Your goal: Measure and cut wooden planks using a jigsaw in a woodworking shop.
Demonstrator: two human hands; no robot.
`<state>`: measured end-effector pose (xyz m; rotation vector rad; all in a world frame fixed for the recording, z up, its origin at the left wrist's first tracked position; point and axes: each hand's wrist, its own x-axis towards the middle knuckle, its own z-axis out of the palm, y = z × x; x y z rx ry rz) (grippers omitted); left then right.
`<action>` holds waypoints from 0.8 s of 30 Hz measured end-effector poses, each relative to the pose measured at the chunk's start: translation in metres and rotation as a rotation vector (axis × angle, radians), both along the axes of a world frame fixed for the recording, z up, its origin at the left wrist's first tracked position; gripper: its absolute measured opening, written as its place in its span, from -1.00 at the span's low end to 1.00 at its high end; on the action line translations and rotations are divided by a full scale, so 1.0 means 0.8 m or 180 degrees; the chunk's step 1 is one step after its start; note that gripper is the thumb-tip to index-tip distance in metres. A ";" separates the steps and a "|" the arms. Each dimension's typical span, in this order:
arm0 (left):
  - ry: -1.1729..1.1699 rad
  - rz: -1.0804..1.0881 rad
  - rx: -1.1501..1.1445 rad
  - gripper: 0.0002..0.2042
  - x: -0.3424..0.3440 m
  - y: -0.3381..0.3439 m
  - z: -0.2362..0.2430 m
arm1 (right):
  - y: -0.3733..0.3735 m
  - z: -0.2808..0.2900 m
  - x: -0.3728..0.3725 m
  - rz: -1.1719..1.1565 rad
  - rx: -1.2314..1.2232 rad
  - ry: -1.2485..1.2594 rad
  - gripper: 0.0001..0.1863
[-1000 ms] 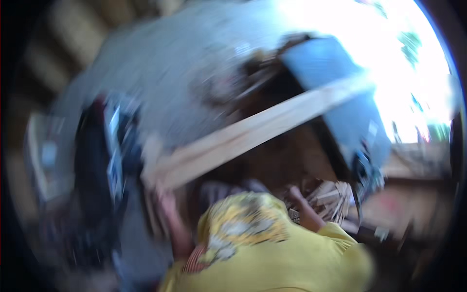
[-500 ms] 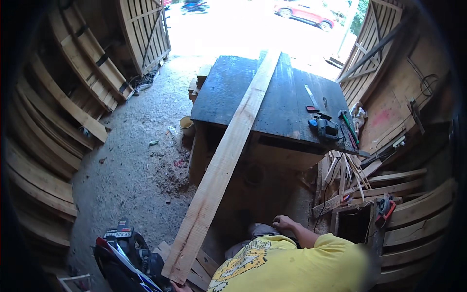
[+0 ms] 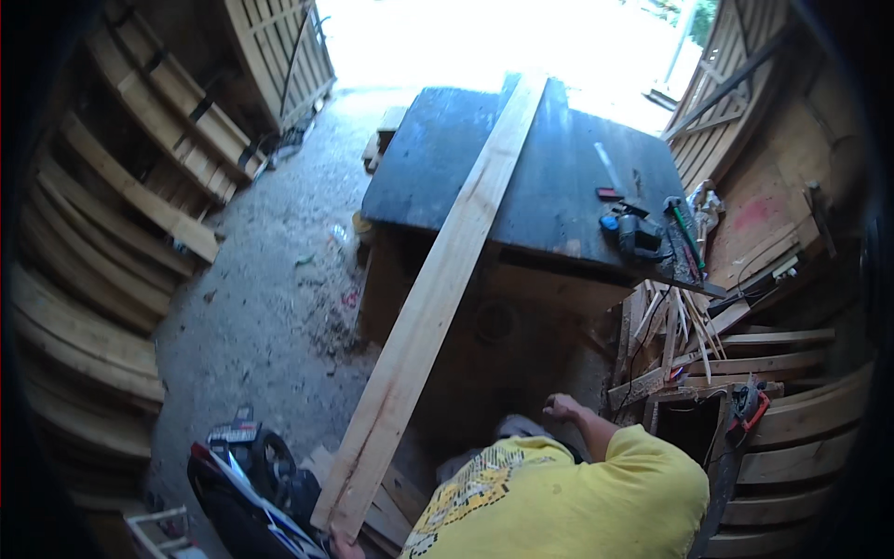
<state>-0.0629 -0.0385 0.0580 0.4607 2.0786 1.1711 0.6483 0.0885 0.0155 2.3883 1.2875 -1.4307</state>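
A long pale wooden plank (image 3: 419, 321) slants from the lower left up across the dark-topped workbench (image 3: 410, 177). Its far end reaches the bench's back edge; its near end hangs off the front. At that near end, my left hand (image 3: 345, 544) grips the plank's lower corner, partly cut off by the picture's edge. My right hand (image 3: 564, 408) hangs in front of the bench with its fingers curled, apart from the plank, and nothing shows in it. A yellow shirt sleeve covers my upper right arm.
A jigsaw-like power tool (image 3: 639, 235), a green-handled tool (image 3: 684, 228) and a metal ruler (image 3: 607, 166) lie at the bench's right. A motorbike (image 3: 251, 480) stands at the lower left. Boards (image 3: 84, 335) line the left wall; offcuts (image 3: 684, 326) and a red tool (image 3: 748, 410) are right.
The view has shifted slightly, moving the bench a little up and right in the picture. My right hand sits slightly higher and farther right. The left hand stays at the plank's end.
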 end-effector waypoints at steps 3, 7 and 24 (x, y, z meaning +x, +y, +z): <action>-0.0011 -0.0650 -0.1262 -0.33 0.057 0.002 0.050 | 0.027 -0.018 0.026 0.0433 0.0074 0.0062 -0.60; -0.0866 -0.0258 -0.0097 -0.30 0.192 0.054 0.030 | 0.095 -0.012 0.055 0.1181 0.0368 0.0033 -0.55; 0.3481 -0.1419 -0.1100 -0.49 0.286 0.057 -0.032 | 0.151 0.105 0.373 0.0658 0.1035 -0.0353 -0.71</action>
